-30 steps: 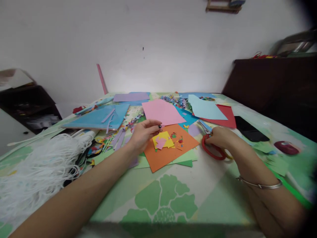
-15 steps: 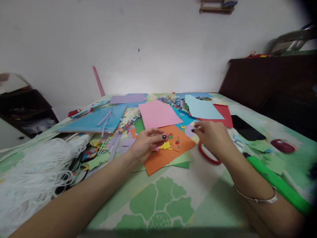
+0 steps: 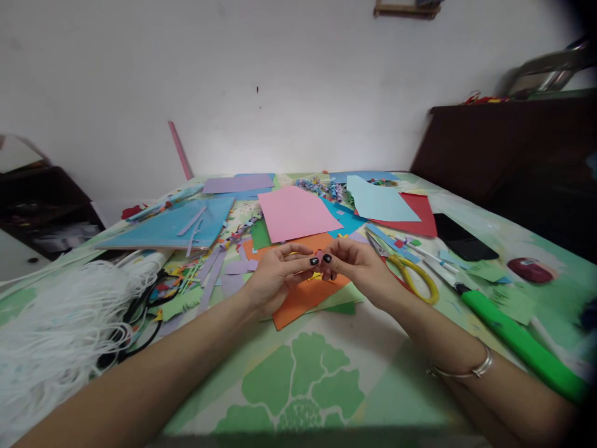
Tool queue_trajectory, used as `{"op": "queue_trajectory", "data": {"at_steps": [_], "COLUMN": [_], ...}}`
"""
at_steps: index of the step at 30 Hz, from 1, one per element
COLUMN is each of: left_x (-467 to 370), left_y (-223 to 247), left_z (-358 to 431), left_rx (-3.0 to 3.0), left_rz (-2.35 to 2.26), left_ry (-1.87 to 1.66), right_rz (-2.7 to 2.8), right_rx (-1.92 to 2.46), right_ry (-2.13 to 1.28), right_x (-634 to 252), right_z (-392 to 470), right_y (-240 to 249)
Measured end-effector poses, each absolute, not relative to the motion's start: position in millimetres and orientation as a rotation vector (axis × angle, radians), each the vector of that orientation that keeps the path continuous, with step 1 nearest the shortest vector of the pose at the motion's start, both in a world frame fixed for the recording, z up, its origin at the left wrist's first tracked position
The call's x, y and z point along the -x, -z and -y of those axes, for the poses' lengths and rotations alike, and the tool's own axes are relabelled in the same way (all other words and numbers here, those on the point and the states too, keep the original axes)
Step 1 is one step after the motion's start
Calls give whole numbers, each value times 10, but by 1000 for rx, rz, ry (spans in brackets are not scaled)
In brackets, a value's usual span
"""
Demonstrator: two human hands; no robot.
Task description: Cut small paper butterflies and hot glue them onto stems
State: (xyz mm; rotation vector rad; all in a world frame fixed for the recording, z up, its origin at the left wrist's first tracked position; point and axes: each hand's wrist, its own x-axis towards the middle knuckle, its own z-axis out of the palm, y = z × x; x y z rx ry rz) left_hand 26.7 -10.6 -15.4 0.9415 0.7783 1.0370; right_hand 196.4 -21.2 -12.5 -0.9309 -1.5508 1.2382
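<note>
Pink paper, a tiny scrap (image 3: 319, 254), sits up between the fingertips in the head view, partly hidden, its long axis too small to read. Left hand (image 3: 275, 277) comes in from the table's (image 3: 382, 379) left side, thumb and finger drawn close in a pinch on that scrap, the other fingers loosely curved. Right hand (image 3: 361, 267) meets it from the right, thumb and fingers nearly closed at the scrap's other side; whether they grip it, nobody can tell from here. The dark-nailed thumbs point at each other almost level, the scrap between them, neither hand clearly nearer. Below lies an orange paper sheet (image 3: 303, 302), midway along the near edge but set back from it; a large pink paper sheet (image 3: 298, 214) lies beyond, towards the far edge. Yellow-handled metal scissors (image 3: 433, 289) rest just right of the right hand, blades angled towards the far edge.
</note>
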Motion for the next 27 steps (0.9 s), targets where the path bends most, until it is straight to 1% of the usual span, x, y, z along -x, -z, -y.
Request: {"op": "queue_trajectory", "data": {"at_steps": [14, 18, 22, 27], "left_x": [-262, -257, -257, -277], "left_y": [179, 209, 219, 168], "left_z": [74, 66, 73, 109], "left_rx": [-935, -952, -1039, -1049], "left_rz": [-721, -731, -775, -711], "left_ry": [-1019, -1029, -1039, -1032], "right_rz": [1535, 1555, 1581, 1694], "right_rx": [914, 936, 1001, 1114], "right_ry": [-1268, -1226, -1102, -769], "right_x": [-1950, -1953, -1938, -1925], "right_z": [186, 199, 210, 236], "right_y": [185, 178, 193, 235]}}
